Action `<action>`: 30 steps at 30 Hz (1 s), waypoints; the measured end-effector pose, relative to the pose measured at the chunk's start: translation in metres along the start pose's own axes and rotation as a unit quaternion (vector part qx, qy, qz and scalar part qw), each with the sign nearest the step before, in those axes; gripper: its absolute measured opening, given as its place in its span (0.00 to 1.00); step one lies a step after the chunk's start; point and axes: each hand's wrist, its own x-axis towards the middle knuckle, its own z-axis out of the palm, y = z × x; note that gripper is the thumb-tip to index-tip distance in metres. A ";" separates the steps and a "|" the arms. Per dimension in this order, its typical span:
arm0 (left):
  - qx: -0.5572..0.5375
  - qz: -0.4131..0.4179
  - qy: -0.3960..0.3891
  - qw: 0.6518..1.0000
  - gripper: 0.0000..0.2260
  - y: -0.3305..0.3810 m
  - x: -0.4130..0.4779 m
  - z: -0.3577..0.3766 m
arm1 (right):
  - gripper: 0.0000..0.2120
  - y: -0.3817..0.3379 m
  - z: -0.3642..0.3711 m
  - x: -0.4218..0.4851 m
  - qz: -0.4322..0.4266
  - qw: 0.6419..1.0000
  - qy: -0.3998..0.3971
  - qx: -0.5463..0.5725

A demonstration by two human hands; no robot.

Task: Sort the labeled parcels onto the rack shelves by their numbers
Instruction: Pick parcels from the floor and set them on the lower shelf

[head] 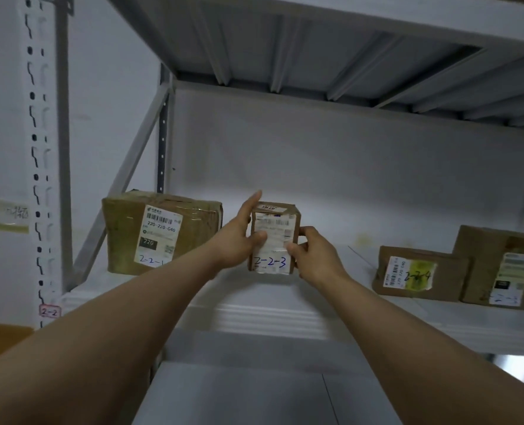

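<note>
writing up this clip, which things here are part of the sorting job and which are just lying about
Job: parcel 2-2-3, held by left hand and right hand; parcel 2-2-1; parcel 2-2-4; far-right parcel; shelf; 2-2 tag.
Lying about: wall note; orange box, lower left.

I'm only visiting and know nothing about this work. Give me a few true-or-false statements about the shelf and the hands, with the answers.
1. Both the left hand and the right hand hold the parcel marked 2-2-3. True.
2. The bigger parcel on the left is marked 2-2-4. False: it is the parcel marked 2-2-1.
3. A small tag on the rack's upright reads 2-2. True.
4. Nothing stands on the shelf to the right of the held parcel. False: the parcel marked 2-2-4 stands there, with a taller parcel beside it whose handwritten number is too blurred to read.
</note>
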 end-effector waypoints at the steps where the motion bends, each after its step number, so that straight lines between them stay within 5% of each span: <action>1: 0.028 0.004 0.000 1.000 0.31 -0.001 0.005 -0.003 | 0.14 0.001 0.004 0.004 0.004 1.000 0.005 -0.002; 4: 0.061 0.004 -0.002 0.998 0.23 -0.002 0.019 -0.004 | 0.13 0.007 0.012 0.012 0.024 0.999 0.026 -0.020; 12: 0.055 0.041 0.000 0.998 0.21 0.012 0.051 0.062 | 0.10 0.046 -0.014 0.013 0.095 0.978 0.157 -0.101; 16: 0.041 0.056 0.005 0.998 0.22 0.015 0.065 0.107 | 0.16 0.068 -0.038 0.010 0.161 0.968 0.181 -0.067; 24: 0.099 0.046 0.003 0.994 0.23 0.001 0.074 0.153 | 0.15 0.099 -0.049 -0.004 0.187 0.973 0.131 -0.033; 30: 0.115 0.013 -0.017 0.993 0.34 0.003 0.071 0.157 | 0.21 0.099 -0.052 -0.005 0.174 0.982 0.072 -0.019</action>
